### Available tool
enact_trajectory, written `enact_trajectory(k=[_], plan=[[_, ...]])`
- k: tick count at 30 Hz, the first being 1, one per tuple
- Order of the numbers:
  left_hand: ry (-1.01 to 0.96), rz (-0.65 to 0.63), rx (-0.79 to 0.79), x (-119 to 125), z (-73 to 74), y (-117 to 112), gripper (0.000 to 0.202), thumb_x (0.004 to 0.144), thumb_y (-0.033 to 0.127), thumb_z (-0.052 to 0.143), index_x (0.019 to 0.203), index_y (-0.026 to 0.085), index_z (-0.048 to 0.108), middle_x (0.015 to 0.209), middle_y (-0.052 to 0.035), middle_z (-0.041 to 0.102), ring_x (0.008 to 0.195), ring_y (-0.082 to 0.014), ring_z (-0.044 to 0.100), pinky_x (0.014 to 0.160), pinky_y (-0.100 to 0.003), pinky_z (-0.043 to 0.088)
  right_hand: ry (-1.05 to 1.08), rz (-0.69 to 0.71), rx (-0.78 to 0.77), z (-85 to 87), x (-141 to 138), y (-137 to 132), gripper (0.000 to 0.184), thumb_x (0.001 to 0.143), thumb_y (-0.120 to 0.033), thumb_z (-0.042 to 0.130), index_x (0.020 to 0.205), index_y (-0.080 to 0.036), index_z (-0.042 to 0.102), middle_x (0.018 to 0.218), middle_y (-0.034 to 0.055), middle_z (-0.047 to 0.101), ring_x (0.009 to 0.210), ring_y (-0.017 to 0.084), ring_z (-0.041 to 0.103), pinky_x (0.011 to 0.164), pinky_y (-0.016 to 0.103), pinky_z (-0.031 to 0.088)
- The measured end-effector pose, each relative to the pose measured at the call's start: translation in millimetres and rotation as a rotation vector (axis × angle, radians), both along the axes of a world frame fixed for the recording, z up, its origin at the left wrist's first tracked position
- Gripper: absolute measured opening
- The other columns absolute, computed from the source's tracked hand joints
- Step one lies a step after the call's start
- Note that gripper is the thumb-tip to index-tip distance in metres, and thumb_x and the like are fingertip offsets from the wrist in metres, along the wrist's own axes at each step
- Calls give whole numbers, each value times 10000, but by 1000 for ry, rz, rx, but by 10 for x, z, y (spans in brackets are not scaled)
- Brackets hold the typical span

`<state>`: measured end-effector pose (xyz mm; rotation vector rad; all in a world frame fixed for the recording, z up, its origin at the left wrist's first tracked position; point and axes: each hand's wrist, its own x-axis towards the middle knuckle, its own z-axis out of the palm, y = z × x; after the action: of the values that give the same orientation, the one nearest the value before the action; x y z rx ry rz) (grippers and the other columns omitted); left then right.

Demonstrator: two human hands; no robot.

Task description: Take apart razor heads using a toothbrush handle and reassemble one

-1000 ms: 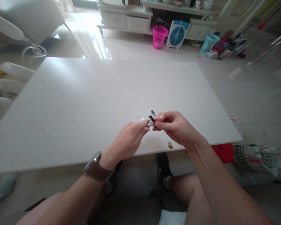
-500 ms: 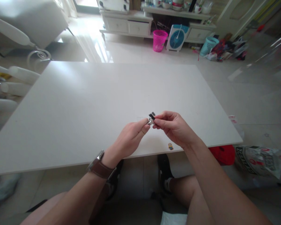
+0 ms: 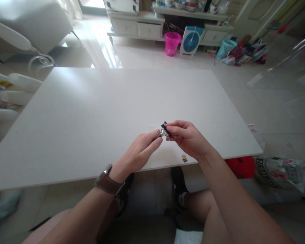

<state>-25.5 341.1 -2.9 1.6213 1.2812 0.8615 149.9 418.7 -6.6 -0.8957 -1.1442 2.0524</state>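
Note:
Over the near part of the white table [image 3: 104, 115], my two hands meet at a small razor-like tool [image 3: 163, 132]. It has a silver forked neck and a black bar-shaped head set crosswise. My left hand [image 3: 142, 149], with a brown-strapped watch on its wrist, is closed round the handle, most of which the fingers hide. My right hand [image 3: 185, 134] pinches the black head between thumb and fingers from the right. Whether that black part is a separate cover is too small to tell. A small cartoon sticker [image 3: 184, 158] lies near the table edge below my right hand.
White chairs [image 3: 20, 83] stand along the left side. Beyond the table are a pink basket [image 3: 172, 44], a blue fan [image 3: 191, 40], a light-blue basket [image 3: 225, 49] and a white cabinet [image 3: 125, 27]. A red item [image 3: 241, 167] and a printed plastic bag [image 3: 282, 173] are at right.
The left fingers have loosened and drawn back slightly, so more of the silver neck shows. My right hand has shifted its pinch along the black head, turning it a little.

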Motion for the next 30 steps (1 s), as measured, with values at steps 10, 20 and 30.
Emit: enact_trajectory(k=[10, 20, 30], plan=[[-121, 38, -40, -6, -8, -9, 362, 987, 450, 386, 843, 169, 563, 767, -7, 524, 726, -142, 447, 685, -282, 353, 7, -7, -16, 10, 8, -7, 169, 786, -336, 781, 822, -171, 765, 787, 34, 727, 700, 111, 640, 671, 233, 498], [-1019, -16, -572, 31, -164, 59, 315, 807, 304, 542, 605, 198, 325, 491, 72, 156, 449, -74, 183, 441, -202, 219, -17, -68, -22, 14, -34, -18, 210, 721, -332, 824, 848, -183, 749, 869, 45, 739, 718, 121, 646, 703, 261, 489], [-1273, -212, -831, 7, -169, 51, 104, 804, 266, 527, 754, 178, 501, 493, 71, 274, 378, -43, 131, 366, -145, 161, -35, 3, 172, -59, -120, -106, 304, 737, -303, 799, 1018, -211, 728, 980, 41, 729, 862, 157, 653, 869, 330, 490]])
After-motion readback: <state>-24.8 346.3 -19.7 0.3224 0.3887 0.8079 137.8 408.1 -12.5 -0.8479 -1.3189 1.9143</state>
